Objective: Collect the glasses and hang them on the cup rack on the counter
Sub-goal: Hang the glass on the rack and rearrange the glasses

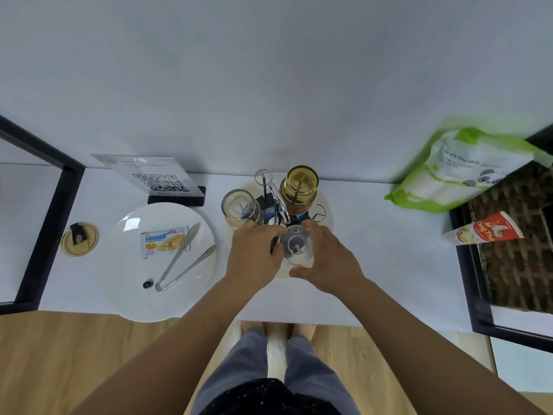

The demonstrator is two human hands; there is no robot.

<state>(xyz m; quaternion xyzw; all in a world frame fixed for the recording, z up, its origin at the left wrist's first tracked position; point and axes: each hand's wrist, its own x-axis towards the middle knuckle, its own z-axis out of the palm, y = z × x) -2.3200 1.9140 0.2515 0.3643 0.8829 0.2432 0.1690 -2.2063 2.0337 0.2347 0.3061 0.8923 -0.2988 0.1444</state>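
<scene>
A metal cup rack [273, 194] with looped prongs stands on a round white base [327, 218] on the white counter. A clear glass [241, 208] hangs upside down on its left prong. An amber glass [300, 184] hangs upside down on a rear prong. A third clear glass [296, 245] sits upside down over the front prong. My left hand [254, 256] grips its left side and my right hand [329, 259] curls round its right side. One empty prong loop [317, 212] shows at the right.
A white plate [128, 280] at the left holds a wafer packet [163, 242] and metal tongs [179, 262]. A QR code sign [158, 179] stands behind it. A round coaster [80, 239] lies far left. A green bag [460, 175], a red carton [484, 230] and a wicker basket [520, 244] are at the right.
</scene>
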